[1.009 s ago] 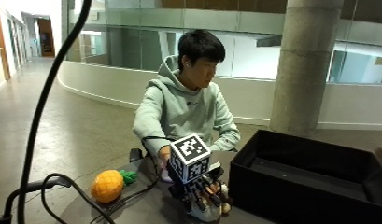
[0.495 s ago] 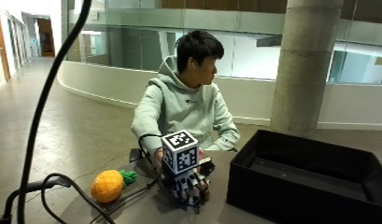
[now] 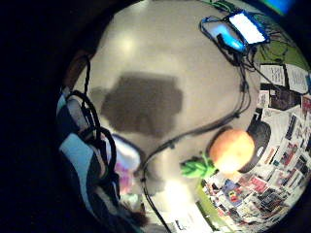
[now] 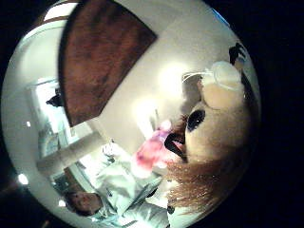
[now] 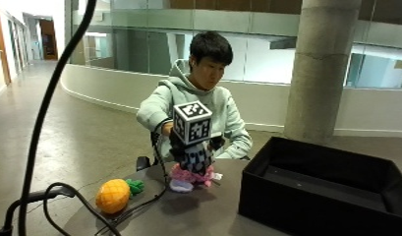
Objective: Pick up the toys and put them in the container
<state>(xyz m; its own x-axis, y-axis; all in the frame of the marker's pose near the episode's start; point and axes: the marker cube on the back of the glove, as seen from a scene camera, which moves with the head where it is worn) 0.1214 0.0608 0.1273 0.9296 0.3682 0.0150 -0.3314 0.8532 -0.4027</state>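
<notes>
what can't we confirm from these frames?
- Hand fingers: outside view, the marker cube and the doll cover them, so how they hold it is unclear.
- Doll's body: thumb-side palm view shows only the face and hair; the rest is cut off at the picture's edge.
- Container floor: near wall hides part of it.
- Papers beside the pineapple toy: print too small to read.

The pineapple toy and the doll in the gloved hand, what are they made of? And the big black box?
The pineapple toy looks like soft plush: fuzzy orange body, knobbly green fabric leaves. The doll, held by the right hand, seems stuffed cloth with a tan face, stringy brown hair and pink clothes. The black container looks like matte fabric or stiff board; I can't tell which.
</notes>
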